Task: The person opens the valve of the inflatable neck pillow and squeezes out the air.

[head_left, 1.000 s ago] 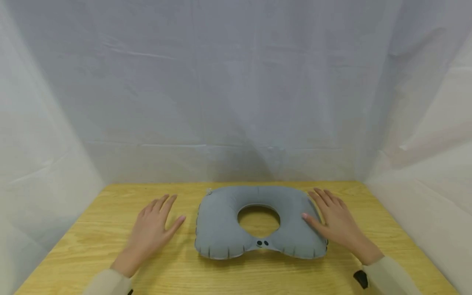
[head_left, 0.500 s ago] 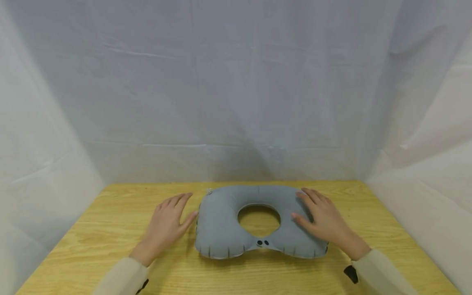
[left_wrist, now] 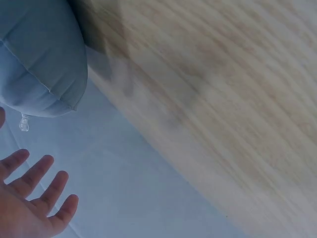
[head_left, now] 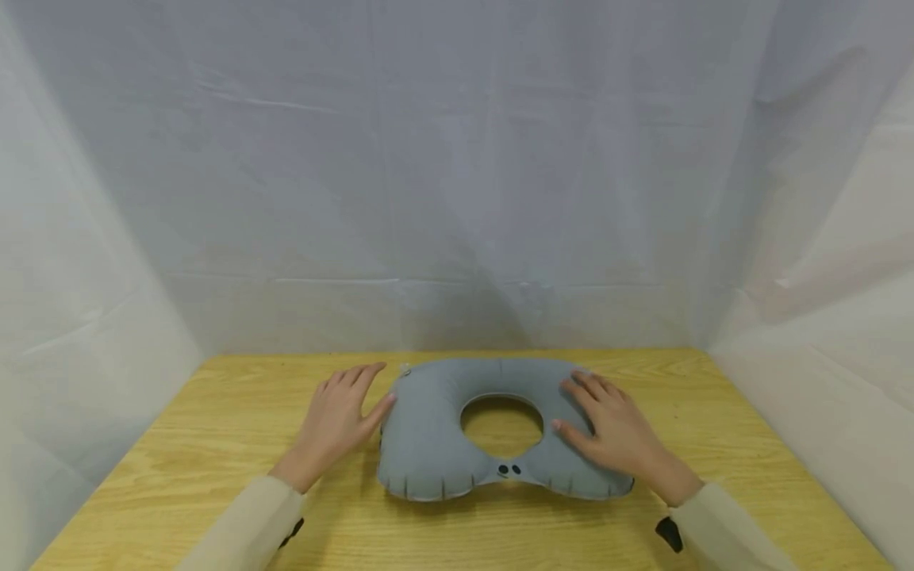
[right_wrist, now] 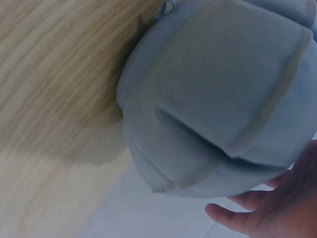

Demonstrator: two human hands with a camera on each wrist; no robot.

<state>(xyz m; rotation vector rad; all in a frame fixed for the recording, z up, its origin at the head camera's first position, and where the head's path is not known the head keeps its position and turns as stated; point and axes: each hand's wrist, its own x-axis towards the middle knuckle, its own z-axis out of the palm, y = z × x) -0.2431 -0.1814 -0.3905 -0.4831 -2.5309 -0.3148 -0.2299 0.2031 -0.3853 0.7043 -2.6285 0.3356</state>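
A grey inflatable neck pillow [head_left: 421,444] lies on the wooden table, its round hole in the middle and a small printed face on the narrow front strip. My left hand [head_left: 336,424] is at the pillow's left side, fingers spread and thumb tip right at its edge. In the left wrist view a clear valve [left_wrist: 24,122] sticks out from the pillow's corner, beyond my spread fingers [left_wrist: 49,191]. Over the pillow's right part lies my right hand [head_left: 614,424], fingers extended across its top. The right wrist view shows the pillow's creased side [right_wrist: 218,99] beside that hand.
The wooden table [head_left: 214,444] reaches back to a hanging white sheet [head_left: 457,198]. More white sheeting [head_left: 821,341] closes off the right, and a similar sheet [head_left: 71,341] the left. A small loop [right_wrist: 169,7] sits on the pillow's edge.
My left hand has moved right, up to the pillow's left edge. My right hand has slid left, further over the pillow's right part. The pillow has stayed in place.
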